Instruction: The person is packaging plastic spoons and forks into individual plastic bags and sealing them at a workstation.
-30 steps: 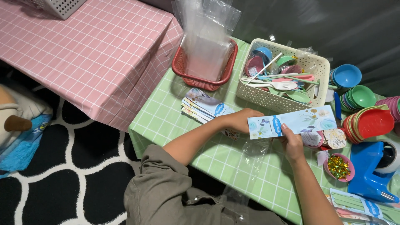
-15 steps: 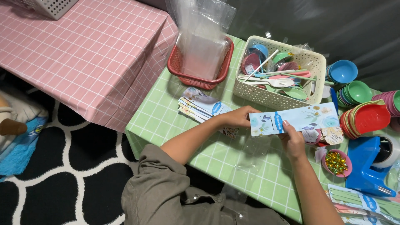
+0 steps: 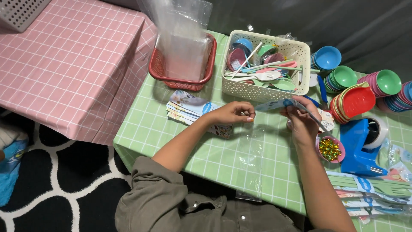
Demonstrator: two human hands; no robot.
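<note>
A pink checked tablecloth (image 3: pixel 73 64) covers the surface at far left, adjoining the green checked tablecloth (image 3: pixel 206 159) of the work table. At the rear of the green cloth stands a red plastic basket (image 3: pixel 159 68) holding a stack of clear plastic bags (image 3: pixel 182 43). Just in front of it lies a fanned pile of printed cards (image 3: pixel 189 107). The left hand (image 3: pixel 231 114) rests over the near edge of that pile, fingers curled inward; whether it grips anything cannot be told. The right hand (image 3: pixel 300 118) is clamped by thumb and fingers on a long blue-and-white printed card (image 3: pixel 279 104), held just above the cloth between the two hands, directly in front of the cream perforated plastic basket (image 3: pixel 266 90) of coloured spoons. A clear plastic bag (image 3: pixel 251 154) lies flat below the hands. Further right: a small pink bowl of shiny confetti (image 3: pixel 329 149), a blue tape dispenser (image 3: pixel 358 146), stacked coloured plastic bowls (image 3: pixel 356 92).
</note>
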